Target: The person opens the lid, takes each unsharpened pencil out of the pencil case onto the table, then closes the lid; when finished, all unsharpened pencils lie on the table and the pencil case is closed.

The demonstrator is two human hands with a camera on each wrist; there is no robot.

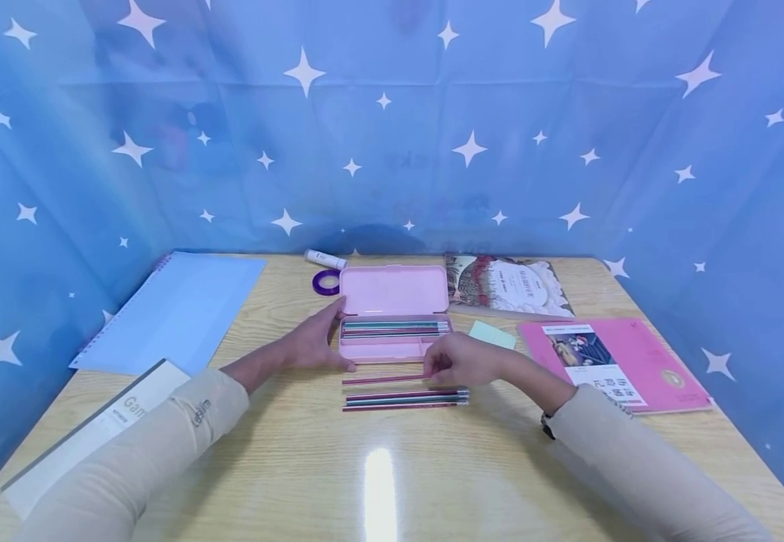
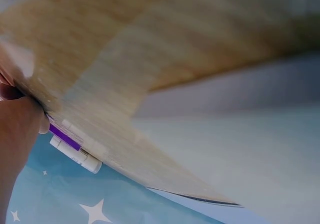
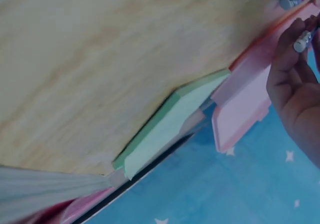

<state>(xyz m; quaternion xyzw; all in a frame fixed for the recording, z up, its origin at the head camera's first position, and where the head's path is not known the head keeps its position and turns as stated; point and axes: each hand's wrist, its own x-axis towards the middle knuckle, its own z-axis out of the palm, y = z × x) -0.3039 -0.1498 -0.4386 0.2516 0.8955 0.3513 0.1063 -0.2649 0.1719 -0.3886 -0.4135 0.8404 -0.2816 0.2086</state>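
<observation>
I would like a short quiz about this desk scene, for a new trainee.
1. True or false: the pink pencil case is open.
2. Which hand pinches a pencil? A) left hand B) right hand
3. Fill in: the purple tape roll lies beside the ___ stick.

Key: 1 true; 2 B; 3 glue. The left hand's fingers touch the case's left side. More pencils lie on the table.

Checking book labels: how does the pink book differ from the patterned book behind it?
The pink book has a plain pink cover with one small picture; the patterned book is covered in a red and white design. The pink book lies nearer the right table edge; the patterned book sits next to the pencil case. Both lie flat and closed.
</observation>
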